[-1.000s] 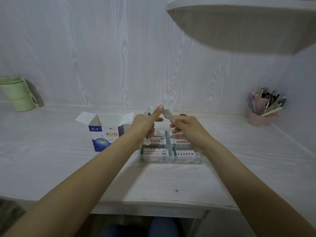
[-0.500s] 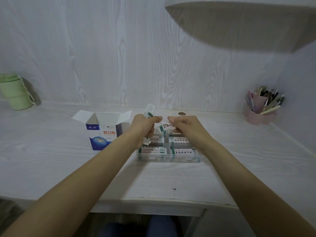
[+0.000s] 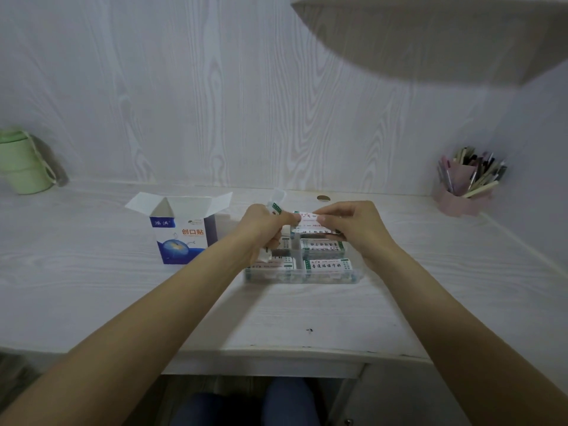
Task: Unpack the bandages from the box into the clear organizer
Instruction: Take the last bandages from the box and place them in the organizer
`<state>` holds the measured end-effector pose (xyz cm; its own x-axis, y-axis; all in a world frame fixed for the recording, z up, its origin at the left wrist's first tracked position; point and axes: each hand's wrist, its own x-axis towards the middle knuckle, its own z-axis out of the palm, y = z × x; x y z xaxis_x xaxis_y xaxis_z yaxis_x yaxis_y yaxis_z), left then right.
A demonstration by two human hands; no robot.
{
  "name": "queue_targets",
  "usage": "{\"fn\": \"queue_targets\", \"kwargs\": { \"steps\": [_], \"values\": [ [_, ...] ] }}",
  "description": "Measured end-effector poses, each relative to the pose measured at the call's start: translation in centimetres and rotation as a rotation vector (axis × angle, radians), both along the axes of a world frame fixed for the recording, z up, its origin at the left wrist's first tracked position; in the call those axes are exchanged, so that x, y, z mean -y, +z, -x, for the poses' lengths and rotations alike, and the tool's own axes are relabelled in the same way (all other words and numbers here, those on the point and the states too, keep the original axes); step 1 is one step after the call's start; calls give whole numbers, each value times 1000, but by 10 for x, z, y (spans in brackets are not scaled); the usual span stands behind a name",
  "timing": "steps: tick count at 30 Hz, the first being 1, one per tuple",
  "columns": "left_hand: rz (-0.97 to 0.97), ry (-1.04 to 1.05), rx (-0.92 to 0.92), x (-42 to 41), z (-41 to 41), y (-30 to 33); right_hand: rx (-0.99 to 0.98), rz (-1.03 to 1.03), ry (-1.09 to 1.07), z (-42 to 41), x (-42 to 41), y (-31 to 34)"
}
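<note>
My left hand (image 3: pixel 264 229) is curled around a small bundle of bandages (image 3: pixel 274 207), their ends poking out above and below my fist, while my right hand (image 3: pixel 353 224) pinches one wrapped bandage (image 3: pixel 305 217) between thumb and fingertips, holding it just above the back row of the clear organizer (image 3: pixel 302 276). The organizer sits on the white desk (image 3: pixel 92 287) right in front of me, its near compartments already stacked with bandages (the far ones are mostly hidden behind my hands). Just to its left stands the blue and white box (image 3: pixel 181 238), flaps open. Further off, a green cup (image 3: pixel 23 162) stands at the far left against the wall, a pink holder full of pens (image 3: pixel 464 186) at the far right, and a shelf (image 3: pixel 430 35) hangs overhead.
</note>
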<state>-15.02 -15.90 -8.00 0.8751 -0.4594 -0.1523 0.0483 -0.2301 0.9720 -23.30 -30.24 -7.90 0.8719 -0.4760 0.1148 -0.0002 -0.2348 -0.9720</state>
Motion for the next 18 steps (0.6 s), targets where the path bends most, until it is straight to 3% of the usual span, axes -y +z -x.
{"fn": "queue_targets", "kwargs": {
  "steps": [7, 11, 18],
  "values": [
    [158, 10, -71, 1, 5, -4, -266, 463, -60, 16, 19, -15],
    [196, -15, -118, 1, 9, -1, -324, 661, -47, 15, 7, -21],
    [370, -236, -461, -5, 17, 2, -417, 951, -67, 12, -2, -27]
  ]
}}
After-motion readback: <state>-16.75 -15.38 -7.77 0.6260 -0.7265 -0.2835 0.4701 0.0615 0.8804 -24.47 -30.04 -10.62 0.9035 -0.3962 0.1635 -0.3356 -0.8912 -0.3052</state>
